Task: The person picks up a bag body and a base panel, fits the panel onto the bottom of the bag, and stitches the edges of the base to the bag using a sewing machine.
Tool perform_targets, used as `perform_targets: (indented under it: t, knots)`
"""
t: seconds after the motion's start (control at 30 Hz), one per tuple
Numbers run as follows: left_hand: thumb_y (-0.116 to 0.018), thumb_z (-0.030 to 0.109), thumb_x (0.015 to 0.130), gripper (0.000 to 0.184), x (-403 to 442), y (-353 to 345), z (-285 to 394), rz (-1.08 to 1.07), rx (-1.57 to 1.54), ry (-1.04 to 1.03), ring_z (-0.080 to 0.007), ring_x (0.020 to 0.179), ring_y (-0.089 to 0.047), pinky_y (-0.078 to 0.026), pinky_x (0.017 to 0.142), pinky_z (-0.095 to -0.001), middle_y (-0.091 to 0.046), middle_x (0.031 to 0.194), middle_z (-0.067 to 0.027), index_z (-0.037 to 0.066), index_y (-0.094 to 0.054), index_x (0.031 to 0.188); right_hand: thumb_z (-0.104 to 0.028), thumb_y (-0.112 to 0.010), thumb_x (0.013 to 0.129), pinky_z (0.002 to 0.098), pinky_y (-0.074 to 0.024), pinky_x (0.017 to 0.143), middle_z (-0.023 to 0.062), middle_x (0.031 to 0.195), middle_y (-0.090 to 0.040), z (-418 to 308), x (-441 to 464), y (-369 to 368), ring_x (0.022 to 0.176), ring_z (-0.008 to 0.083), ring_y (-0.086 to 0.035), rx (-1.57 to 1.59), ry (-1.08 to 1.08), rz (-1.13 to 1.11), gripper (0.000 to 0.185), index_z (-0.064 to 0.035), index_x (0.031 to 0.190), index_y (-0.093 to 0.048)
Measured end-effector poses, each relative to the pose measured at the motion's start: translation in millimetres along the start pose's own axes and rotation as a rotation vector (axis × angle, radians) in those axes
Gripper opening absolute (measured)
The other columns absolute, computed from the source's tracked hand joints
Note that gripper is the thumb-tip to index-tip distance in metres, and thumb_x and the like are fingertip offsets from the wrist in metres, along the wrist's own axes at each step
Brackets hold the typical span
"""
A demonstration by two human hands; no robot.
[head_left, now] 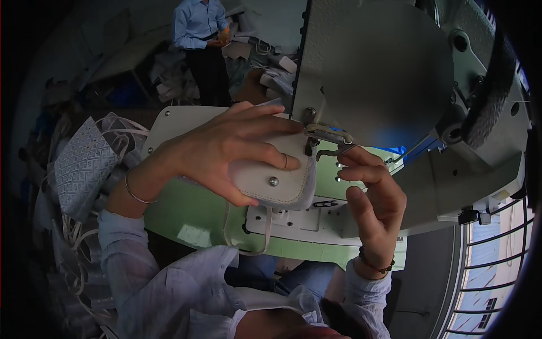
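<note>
My left hand [237, 147] lies with spread fingers on a pale bag [257, 183] that has a stitched edge and a round metal stud. The bag rests by the head of a sewing machine [316, 107], its edge near the presser foot. A thin strap [267, 229] hangs from the bag over the green table edge. My right hand [375, 198] is raised just right of the needle area, fingers curled, the index fingertip near a curved metal lever [336, 151]. Whether it touches the lever is unclear.
Patterned bags [87, 166] with straps are piled at the left. A person [203, 45] in a light blue shirt stands behind the table. The green tabletop [186, 217] surrounds the machine bed [305, 223]. A barred window [491, 260] is at the lower right.
</note>
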State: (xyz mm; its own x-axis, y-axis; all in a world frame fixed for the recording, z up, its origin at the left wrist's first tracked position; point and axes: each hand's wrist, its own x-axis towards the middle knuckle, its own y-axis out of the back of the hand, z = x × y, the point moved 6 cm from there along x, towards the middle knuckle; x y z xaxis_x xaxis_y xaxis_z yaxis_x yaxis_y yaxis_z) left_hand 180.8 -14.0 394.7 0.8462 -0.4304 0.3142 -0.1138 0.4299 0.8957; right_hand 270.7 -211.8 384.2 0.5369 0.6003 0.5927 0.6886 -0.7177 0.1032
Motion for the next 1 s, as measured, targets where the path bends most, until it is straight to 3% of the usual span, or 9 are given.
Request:
perform_targets:
  t: [0.47, 0.77, 0.87, 0.93, 1.0]
  knots:
    - [-0.083, 0.030, 0.054, 0.066, 4.5, 4.6, 2.7, -0.029, 0.096, 0.024, -0.0338, 0.136, -0.034, -0.033, 0.099, -0.0452, -0.046, 0.143, -0.0048, 0.025, -0.065, 0.118, -0.003, -0.061, 0.075, 0.0373, -0.0476, 0.089, 0.0216, 0.112, -0.064, -10.1, -16.3, 13.7, 0.103, 0.0295, -0.063, -0.151, 0.058, -0.012, 0.020, 0.0042, 0.094, -0.067]
    - [-0.082, 0.031, 0.054, 0.065, 6.5, 6.1, 6.8, -0.005, 0.126, 0.052, -0.0292, 0.132, -0.039, -0.032, 0.100, -0.0437, -0.048, 0.140, -0.0067, 0.022, -0.065, 0.116, -0.007, -0.061, 0.075, 0.0368, -0.0458, 0.090, 0.0208, 0.109, -0.065, -24.2, -25.8, 40.4, 0.102, 0.0285, -0.063, -0.249, 0.063, 0.108, 0.020, 0.0042, 0.091, -0.067]
    - [-0.081, 0.031, 0.055, 0.064, 6.0, 6.3, 6.2, -0.015, 0.128, 0.055, -0.0287, 0.132, -0.040, -0.031, 0.101, -0.0436, -0.047, 0.140, -0.0069, 0.022, -0.065, 0.116, -0.009, -0.058, 0.080, 0.0373, -0.0457, 0.091, 0.0202, 0.109, -0.064, -50.5, -33.6, 64.8, 0.101, 0.0278, -0.062, -0.536, 0.120, 0.186, 0.017, 0.0043, 0.089, -0.065]
    - [-0.082, 0.031, 0.055, 0.064, 6.2, 5.7, 5.7, -0.022, 0.129, 0.062, -0.0286, 0.132, -0.039, -0.031, 0.101, -0.0436, -0.046, 0.141, -0.0067, 0.022, -0.065, 0.116, -0.016, -0.050, 0.094, 0.0382, -0.0460, 0.095, 0.0176, 0.117, -0.062, -73.9, -41.8, 97.2, 0.112, 0.0264, -0.058, -0.654, 0.240, 0.235, 0.023, 0.0001, 0.101, -0.064]
    - [-0.082, 0.030, 0.055, 0.064, 6.0, 6.6, 6.7, -0.017, 0.134, 0.063, -0.0284, 0.132, -0.039, -0.031, 0.101, -0.0435, -0.046, 0.142, -0.0062, 0.023, -0.065, 0.116, -0.018, -0.046, 0.097, 0.0394, -0.0453, 0.095, 0.0197, 0.122, -0.059, -108.1, -50.1, 147.8, 0.111, 0.0282, -0.059, -0.928, 0.399, 0.357, 0.028, 0.0015, 0.108, -0.062]
